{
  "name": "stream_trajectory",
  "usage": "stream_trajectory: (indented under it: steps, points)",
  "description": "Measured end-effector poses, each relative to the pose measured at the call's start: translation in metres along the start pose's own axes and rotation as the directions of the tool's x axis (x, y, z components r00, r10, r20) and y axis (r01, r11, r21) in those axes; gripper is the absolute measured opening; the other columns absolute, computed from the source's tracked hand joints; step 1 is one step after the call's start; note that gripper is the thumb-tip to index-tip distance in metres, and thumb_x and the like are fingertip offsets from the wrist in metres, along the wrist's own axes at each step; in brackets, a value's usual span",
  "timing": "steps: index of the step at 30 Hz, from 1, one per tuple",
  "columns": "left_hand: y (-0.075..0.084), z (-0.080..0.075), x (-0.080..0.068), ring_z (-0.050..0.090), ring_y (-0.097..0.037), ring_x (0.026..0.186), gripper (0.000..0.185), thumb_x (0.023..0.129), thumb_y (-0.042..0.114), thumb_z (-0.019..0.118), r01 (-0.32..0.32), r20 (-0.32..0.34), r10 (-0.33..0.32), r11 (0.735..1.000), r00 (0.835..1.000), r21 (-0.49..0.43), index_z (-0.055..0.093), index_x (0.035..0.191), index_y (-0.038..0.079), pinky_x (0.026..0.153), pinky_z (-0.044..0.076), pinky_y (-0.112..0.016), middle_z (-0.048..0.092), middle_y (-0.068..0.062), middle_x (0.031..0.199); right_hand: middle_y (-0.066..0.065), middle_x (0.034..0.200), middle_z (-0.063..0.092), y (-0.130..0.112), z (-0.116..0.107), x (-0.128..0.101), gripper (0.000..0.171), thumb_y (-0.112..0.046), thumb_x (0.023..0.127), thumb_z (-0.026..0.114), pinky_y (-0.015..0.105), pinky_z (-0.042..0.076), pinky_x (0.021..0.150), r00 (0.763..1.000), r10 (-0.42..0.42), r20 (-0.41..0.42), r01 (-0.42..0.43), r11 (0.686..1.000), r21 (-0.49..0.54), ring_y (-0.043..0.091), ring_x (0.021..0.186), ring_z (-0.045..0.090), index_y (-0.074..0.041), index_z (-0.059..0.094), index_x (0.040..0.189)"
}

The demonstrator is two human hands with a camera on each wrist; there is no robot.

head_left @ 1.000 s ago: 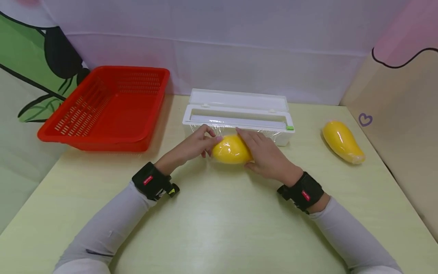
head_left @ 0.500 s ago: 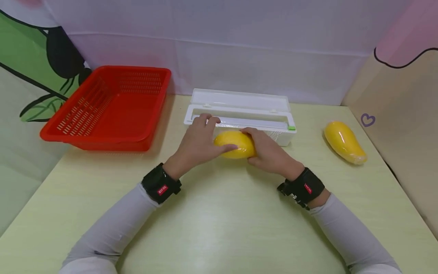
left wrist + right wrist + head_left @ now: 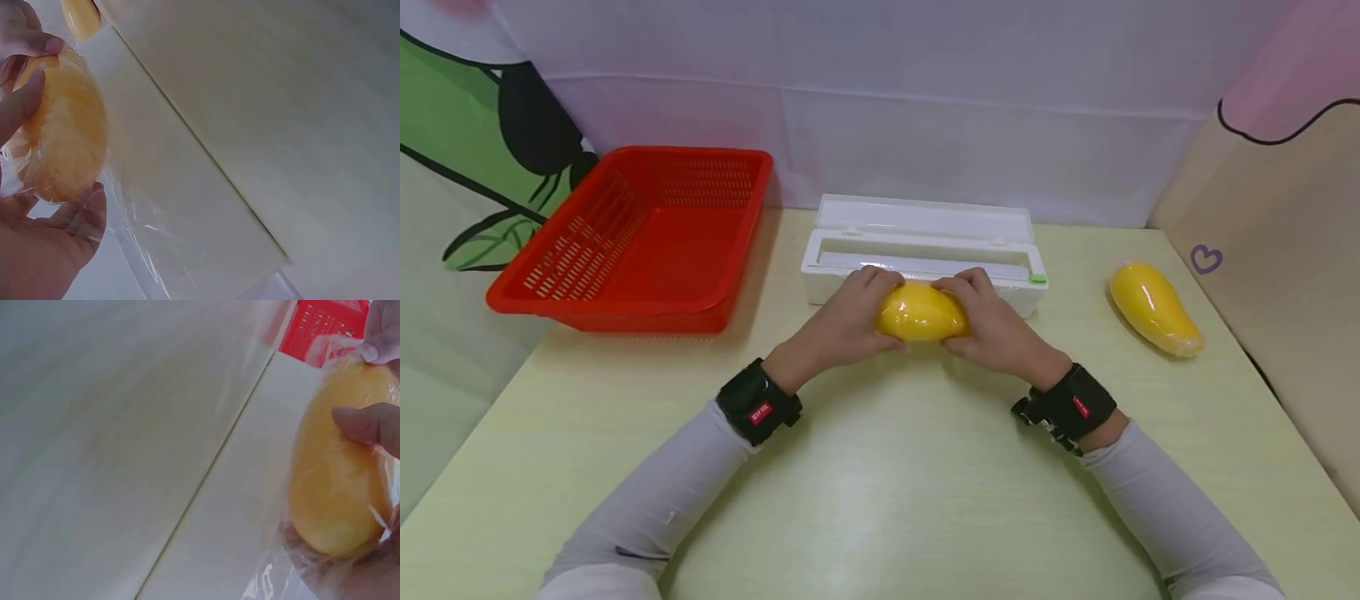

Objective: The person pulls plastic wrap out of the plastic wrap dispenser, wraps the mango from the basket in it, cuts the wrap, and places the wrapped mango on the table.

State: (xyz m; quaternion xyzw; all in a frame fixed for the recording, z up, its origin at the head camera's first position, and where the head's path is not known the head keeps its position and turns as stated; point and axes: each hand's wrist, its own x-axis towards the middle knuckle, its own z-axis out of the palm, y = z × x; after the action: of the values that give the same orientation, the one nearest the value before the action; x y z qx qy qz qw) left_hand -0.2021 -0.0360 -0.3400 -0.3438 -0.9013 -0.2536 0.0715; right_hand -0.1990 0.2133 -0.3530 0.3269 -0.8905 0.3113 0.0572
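Broadly, a pale green table (image 3: 880,500) carries a red basket (image 3: 640,237) at far left; a white cling-film dispenser (image 3: 925,242) stands open just behind the hands; a second wrapped yellow fruit (image 3: 1153,307) lies well apart at right; between the hands, just in front of the dispenser, sits the yellow fruit (image 3: 922,312) in clear film; the left hand (image 3: 842,321) and right hand (image 3: 996,325) curl their fingers round its ends; the red wristband labels are too small to read.

wrist straps (image 3: 760,412) | red tags | lettering too small to read
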Motion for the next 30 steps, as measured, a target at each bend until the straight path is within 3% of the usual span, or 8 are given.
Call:
stream_trajectory:
  steps: [5,10,19,24,30]
  points:
    - [-0.0029,-0.0019,0.0032,0.049,-0.028,0.117,0.079,0.074,0.035,0.090,0.064,0.030,-0.064,0.998,0.998,-0.005,0.048,0.132,0.002,0.104,0.042,-0.041,0.054,-0.013,0.128,0.014,0.132,0.053,0.0047,-0.0076,-0.0032,0.067,-0.014,0.081,0.083,0.047,0.039,0.103,1.000,-0.001,-0.021,0.001,1.000,-0.030,0.032,0.119,0.046,-0.001,0.048,0.138]
    - [-0.0038,-0.0039,0.0033,0.051,-0.029,0.110,0.078,0.072,0.036,0.091,0.110,0.043,-0.111,0.994,0.993,0.013,0.051,0.128,0.000,0.098,0.045,-0.041,0.058,-0.012,0.119,0.014,0.129,0.055,0.0046,-0.0090,-0.0039,0.063,-0.013,0.082,0.083,0.046,0.043,0.100,1.000,0.017,-0.026,-0.017,1.000,0.004,0.030,0.115,0.049,0.001,0.050,0.134]
    - [-0.0026,-0.0049,0.0014,0.047,-0.030,0.110,0.072,0.069,0.042,0.090,0.019,-0.054,-0.010,0.985,0.999,0.170,0.061,0.119,-0.001,0.094,0.045,-0.038,0.052,-0.013,0.120,0.011,0.121,0.054,0.0053,-0.0082,-0.0070,0.060,-0.018,0.079,0.085,0.039,0.052,0.090,0.996,0.013,-0.091,-0.016,0.999,-0.035,0.024,0.105,0.054,0.000,0.057,0.130]
    - [-0.0032,-0.0070,0.0035,0.050,-0.027,0.104,0.072,0.071,0.037,0.090,0.057,-0.006,-0.057,0.993,0.998,0.107,0.060,0.123,-0.002,0.093,0.047,-0.036,0.055,-0.012,0.114,0.010,0.117,0.061,0.0056,-0.0089,-0.0050,0.061,-0.021,0.080,0.085,0.038,0.050,0.084,0.996,0.037,-0.081,-0.042,0.997,-0.058,0.023,0.099,0.056,-0.001,0.059,0.133]
    - [-0.0058,-0.0078,0.0057,0.053,-0.025,0.101,0.068,0.072,0.037,0.089,0.126,0.036,-0.128,0.991,0.991,0.050,0.062,0.122,0.000,0.091,0.048,-0.036,0.058,-0.011,0.112,0.014,0.120,0.063,0.0058,-0.0094,-0.0028,0.059,-0.022,0.081,0.084,0.042,0.052,0.089,0.990,0.129,-0.063,-0.129,0.992,0.006,0.026,0.104,0.061,0.000,0.055,0.127]
